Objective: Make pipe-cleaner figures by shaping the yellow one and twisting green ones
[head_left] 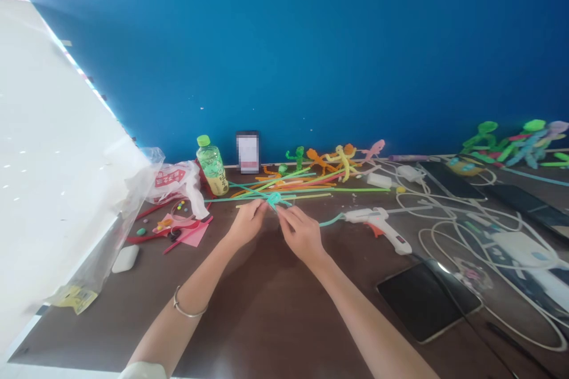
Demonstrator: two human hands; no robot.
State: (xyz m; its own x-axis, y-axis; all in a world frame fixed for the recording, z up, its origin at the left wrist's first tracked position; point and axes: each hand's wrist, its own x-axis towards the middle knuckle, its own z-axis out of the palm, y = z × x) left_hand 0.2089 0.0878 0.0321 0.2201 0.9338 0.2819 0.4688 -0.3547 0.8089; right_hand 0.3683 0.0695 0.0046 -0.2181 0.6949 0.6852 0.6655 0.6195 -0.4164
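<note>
Over the middle of the dark table, my left hand [249, 220] and my right hand [301, 233] pinch a coiled teal pipe cleaner [274, 199] between them. It has a rounded knot at the top, and thin ends stick out beside it. The fingertips partly cover its lower portion. Just behind my hands lies a spread of loose pipe cleaners [306, 183] in green, orange, yellow and red. To the right of my right hand, a white hot glue gun [377, 224] with an orange trigger rests on its side, its nozzle near a teal strand [331, 222].
A green-capped bottle [214, 172] and a phone [248, 153] stand by the blue wall, near several twisted pipe cleaner figures [343, 161]. Plastic bags [178, 180] and craft bits lie left. White cables [427, 237], a black tablet [424, 299] and more figures [528, 142] occupy the right.
</note>
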